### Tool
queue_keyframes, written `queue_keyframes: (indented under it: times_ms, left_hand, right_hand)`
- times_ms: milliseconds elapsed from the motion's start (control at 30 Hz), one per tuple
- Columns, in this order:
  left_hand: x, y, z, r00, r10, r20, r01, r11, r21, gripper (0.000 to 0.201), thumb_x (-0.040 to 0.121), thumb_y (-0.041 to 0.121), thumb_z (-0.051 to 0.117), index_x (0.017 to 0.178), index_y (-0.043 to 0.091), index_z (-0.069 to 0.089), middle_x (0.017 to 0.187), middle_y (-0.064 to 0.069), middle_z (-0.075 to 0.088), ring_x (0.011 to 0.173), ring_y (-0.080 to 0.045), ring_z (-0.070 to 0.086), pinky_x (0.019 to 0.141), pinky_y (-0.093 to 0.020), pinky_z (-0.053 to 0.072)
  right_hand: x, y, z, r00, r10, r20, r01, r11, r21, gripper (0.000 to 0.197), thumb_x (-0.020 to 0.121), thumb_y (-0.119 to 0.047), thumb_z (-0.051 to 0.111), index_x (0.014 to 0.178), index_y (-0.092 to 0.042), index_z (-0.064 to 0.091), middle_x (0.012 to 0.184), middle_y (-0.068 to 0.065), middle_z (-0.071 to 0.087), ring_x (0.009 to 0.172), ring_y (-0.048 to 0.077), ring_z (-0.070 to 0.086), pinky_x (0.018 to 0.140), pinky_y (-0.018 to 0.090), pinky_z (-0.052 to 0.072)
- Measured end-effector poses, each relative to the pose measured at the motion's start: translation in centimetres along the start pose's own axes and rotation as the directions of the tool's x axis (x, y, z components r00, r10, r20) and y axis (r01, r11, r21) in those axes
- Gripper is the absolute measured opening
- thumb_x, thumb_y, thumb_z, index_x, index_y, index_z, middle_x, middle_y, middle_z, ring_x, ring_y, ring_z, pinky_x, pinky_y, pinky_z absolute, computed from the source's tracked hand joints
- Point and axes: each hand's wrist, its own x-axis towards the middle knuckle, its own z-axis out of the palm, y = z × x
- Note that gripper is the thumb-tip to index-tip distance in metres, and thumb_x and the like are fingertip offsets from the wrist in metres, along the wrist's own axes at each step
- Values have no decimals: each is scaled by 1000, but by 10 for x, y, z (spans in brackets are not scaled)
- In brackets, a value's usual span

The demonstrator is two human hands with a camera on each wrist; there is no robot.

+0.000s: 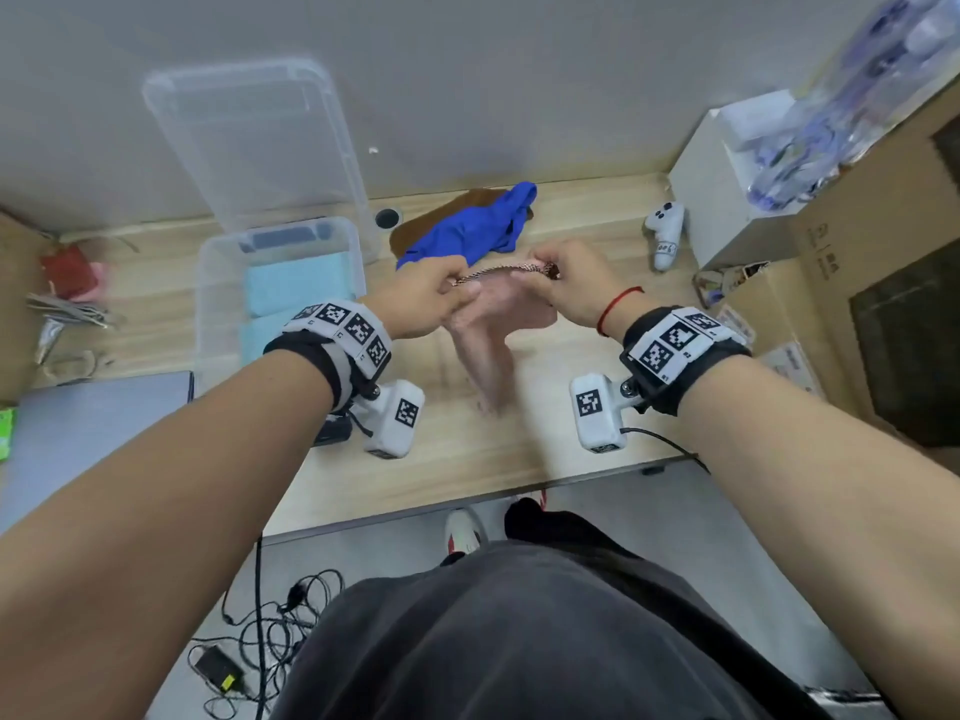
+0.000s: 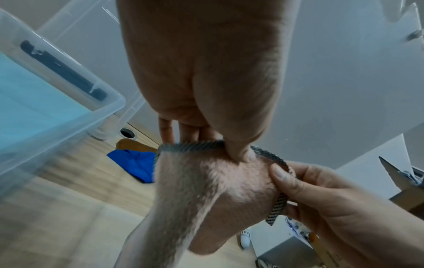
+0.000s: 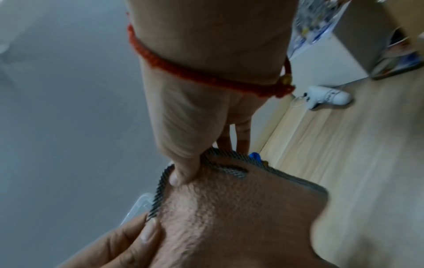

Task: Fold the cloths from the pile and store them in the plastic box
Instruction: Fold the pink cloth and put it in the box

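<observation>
A fuzzy pale pink cloth (image 1: 488,340) with a dark stitched hem hangs above the wooden table (image 1: 467,459). My left hand (image 1: 436,298) pinches its top edge at the left, thumb in front (image 2: 238,154). My right hand (image 1: 566,280) pinches the same edge at the right (image 3: 181,174). The pink cloth (image 2: 206,190) droops bunched between them, its tail touching the table. Behind it lies the pile: a blue cloth (image 1: 472,228) over a brown cloth (image 1: 415,226). The clear plastic box (image 1: 218,283) stands at the left with folded light blue cloths (image 1: 291,288) inside.
The box lid (image 1: 249,132) leans on the wall behind the box. A white controller (image 1: 665,233), a white box (image 1: 727,189) and cardboard boxes (image 1: 857,283) crowd the right side. A laptop (image 1: 93,428) and clutter lie at the left. Cables lie on the floor.
</observation>
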Motion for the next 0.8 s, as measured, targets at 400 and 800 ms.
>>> queue_keyframes:
  times_ms: [400,800]
  left_hand:
    - [-29,-25,-8,993,15,118,-29,993,118,62,73,62,70,60,7,44,59,-2,38,57,-17,35,56,-31,33]
    - [1,-3,-23,936,-105,-335,17,966,-257,13,80,32,77,82,20,73,63,10,61,58,2,50,59,-15,40]
  right_hand:
    - [-29,23,-16,984,86,-159,-87,996,1,9,95,-27,53,92,-21,60,83,0,63,82,20,58,80,39,49]
    - [-4,28,-51,941,170,-294,-112,972,206,20,96,-27,52,83,-17,62,77,-4,60,74,7,52,66,9,38]
